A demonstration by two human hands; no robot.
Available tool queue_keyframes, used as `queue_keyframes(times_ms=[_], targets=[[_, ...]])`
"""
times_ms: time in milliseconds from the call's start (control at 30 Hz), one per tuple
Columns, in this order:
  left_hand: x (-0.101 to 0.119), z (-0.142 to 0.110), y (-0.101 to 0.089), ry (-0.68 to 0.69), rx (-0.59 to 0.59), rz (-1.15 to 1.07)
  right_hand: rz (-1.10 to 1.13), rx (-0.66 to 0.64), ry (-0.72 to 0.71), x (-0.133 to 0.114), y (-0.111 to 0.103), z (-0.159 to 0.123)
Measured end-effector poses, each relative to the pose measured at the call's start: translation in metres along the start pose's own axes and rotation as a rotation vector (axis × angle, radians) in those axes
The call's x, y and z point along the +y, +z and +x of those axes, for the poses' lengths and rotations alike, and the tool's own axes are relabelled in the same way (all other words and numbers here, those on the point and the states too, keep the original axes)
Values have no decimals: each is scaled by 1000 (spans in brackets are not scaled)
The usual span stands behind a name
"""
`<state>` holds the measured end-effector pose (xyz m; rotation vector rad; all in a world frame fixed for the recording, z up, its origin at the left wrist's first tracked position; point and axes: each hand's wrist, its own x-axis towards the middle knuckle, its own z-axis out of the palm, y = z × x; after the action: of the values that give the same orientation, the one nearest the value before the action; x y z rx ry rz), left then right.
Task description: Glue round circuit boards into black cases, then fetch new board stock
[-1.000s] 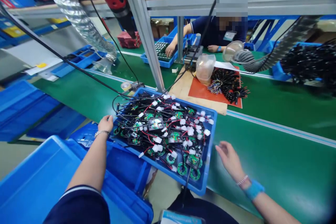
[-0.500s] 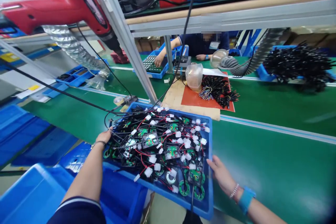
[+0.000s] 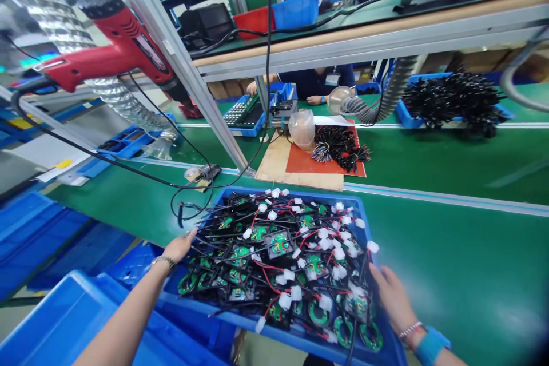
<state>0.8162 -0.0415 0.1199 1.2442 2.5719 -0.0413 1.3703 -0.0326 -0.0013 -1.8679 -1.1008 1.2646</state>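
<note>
A blue tray (image 3: 300, 338) heaped with green circuit boards, black and red wires and white connectors (image 3: 283, 254) lies at the near edge of the green belt. My left hand (image 3: 179, 247) grips the tray's left rim, fingers curled among the wires. My right hand (image 3: 391, 297) holds the tray's right rim, with a blue band on its wrist. The tray sits between both hands, partly over the belt's near edge.
A red heat gun (image 3: 115, 51) hangs at the upper left beside a silver duct (image 3: 124, 103). A wooden board with a red mat and wire bundle (image 3: 338, 151) lies behind the tray. Another person (image 3: 317, 81) works across the green belt (image 3: 450, 251). Blue bins (image 3: 55, 320) stand at lower left.
My right hand moved in from the belt and took hold of the tray's right rim. The tray shifted towards the right and nearer me, with my left hand staying on its left rim.
</note>
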Motion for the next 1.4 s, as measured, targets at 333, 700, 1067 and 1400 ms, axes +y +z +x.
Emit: queue_keyframes(times_ms=[333,700,1067,1400], targets=[[77,-75,-5,70,-148,-48,-175,111,-99,40,-100,-2],[185,-144,41,145,-173,-149,-292,225,-130,79,-230,5],[235,-190,142,219,-281,-154,-601,430,-104,72,-323,40],[276,-261,98,751,309,-148,-718,384,-91,52,-302,12]])
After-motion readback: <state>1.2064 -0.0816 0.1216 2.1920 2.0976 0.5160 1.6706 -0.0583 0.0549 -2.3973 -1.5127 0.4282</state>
